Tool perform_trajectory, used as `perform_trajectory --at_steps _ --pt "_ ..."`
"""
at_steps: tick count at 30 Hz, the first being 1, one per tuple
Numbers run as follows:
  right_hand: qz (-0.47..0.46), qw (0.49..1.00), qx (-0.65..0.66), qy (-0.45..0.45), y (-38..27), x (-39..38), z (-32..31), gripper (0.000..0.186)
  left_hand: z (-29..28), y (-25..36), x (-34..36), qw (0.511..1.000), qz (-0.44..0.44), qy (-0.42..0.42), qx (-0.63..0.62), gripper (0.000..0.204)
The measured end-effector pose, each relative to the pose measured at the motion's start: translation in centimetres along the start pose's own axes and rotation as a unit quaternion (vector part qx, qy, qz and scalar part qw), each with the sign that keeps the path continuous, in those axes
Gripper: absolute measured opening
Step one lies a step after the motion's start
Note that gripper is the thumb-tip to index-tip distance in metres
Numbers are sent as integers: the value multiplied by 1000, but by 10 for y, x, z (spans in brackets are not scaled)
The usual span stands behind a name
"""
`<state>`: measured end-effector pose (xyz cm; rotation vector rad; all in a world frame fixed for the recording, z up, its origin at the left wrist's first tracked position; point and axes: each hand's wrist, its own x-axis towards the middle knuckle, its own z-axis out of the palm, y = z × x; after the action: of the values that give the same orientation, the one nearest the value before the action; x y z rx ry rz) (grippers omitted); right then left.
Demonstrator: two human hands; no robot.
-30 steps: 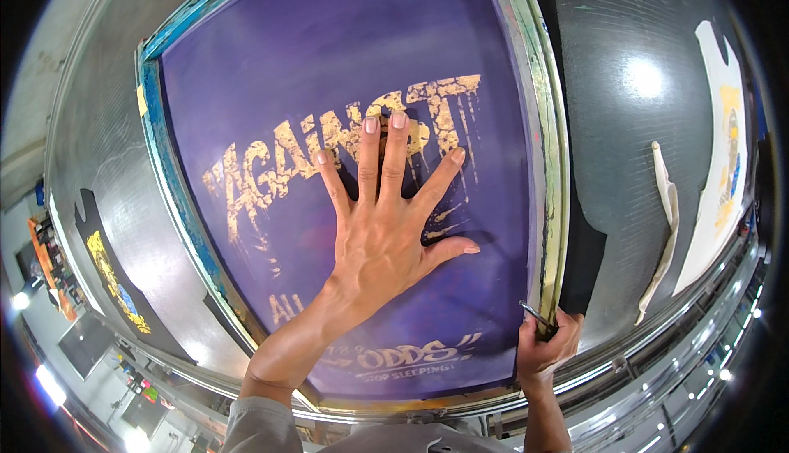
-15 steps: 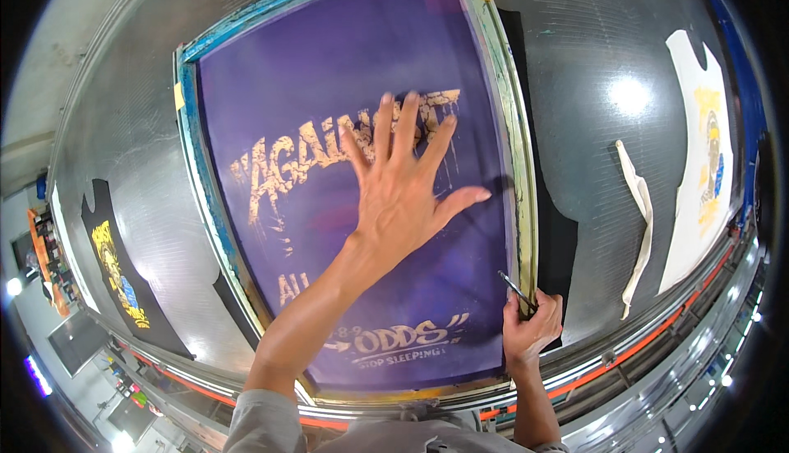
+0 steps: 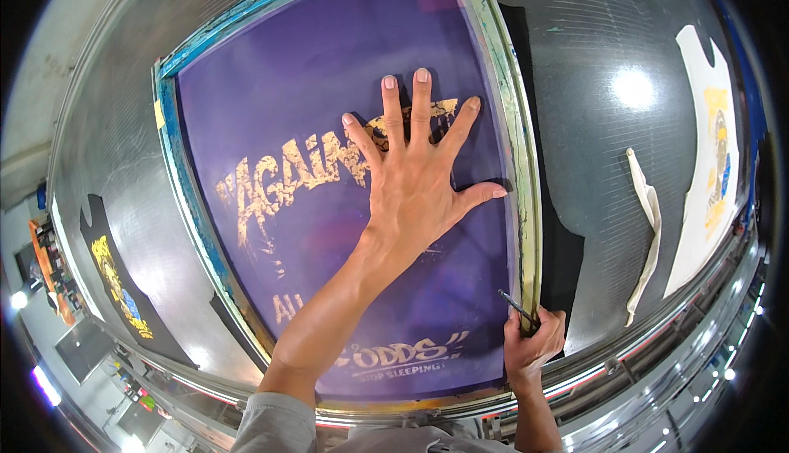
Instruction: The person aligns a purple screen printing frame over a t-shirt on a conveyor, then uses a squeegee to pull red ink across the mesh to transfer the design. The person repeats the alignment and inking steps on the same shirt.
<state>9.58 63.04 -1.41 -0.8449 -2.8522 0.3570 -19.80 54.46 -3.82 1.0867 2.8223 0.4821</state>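
Note:
My left hand [image 3: 415,173] lies palm down with fingers spread over the purple mesh of a screen-printing screen [image 3: 271,83], covering part of the large lettering cut out in its upper half. The screen has a blue-green and pale yellow, ink-stained frame. At the lower right of that frame my right hand [image 3: 536,342] is closed round a thin dark pen-like stick [image 3: 509,298], its tip pointing up and left over the mesh edge. Under the screen lies a black garment [image 3: 563,247], showing along the right side.
The screen rests on a long dark table [image 3: 592,67]. To the right lie a twisted strip of off-white cloth [image 3: 645,223] and a white printed garment piece [image 3: 703,173]. A black printed garment piece [image 3: 123,280] is on the left. Rails [image 3: 625,371] run along the near edge.
My left hand has slid slightly farther up the mesh, its fingers spread wider. The screen sits a little farther left in view. My right hand still grips the stick near the frame.

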Motion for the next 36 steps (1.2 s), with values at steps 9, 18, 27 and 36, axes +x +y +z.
perform_trajectory --at_steps 9,18,27,36 --pt "16 999 -25 30 -6 -10 -4 34 -11 1 -8 997 2 37 -68 92" --pt "3 998 -55 -28 -24 -18 -20 43 -134 -26 -332 890 -380 248 -52 62" --pt "-86 992 -83 30 -7 -9 -52 39 -86 15 -561 731 -647 56 -211 82" --pt "-150 976 -71 140 -56 -60 -127 49 -149 -10 -647 761 -536 114 -349 102"
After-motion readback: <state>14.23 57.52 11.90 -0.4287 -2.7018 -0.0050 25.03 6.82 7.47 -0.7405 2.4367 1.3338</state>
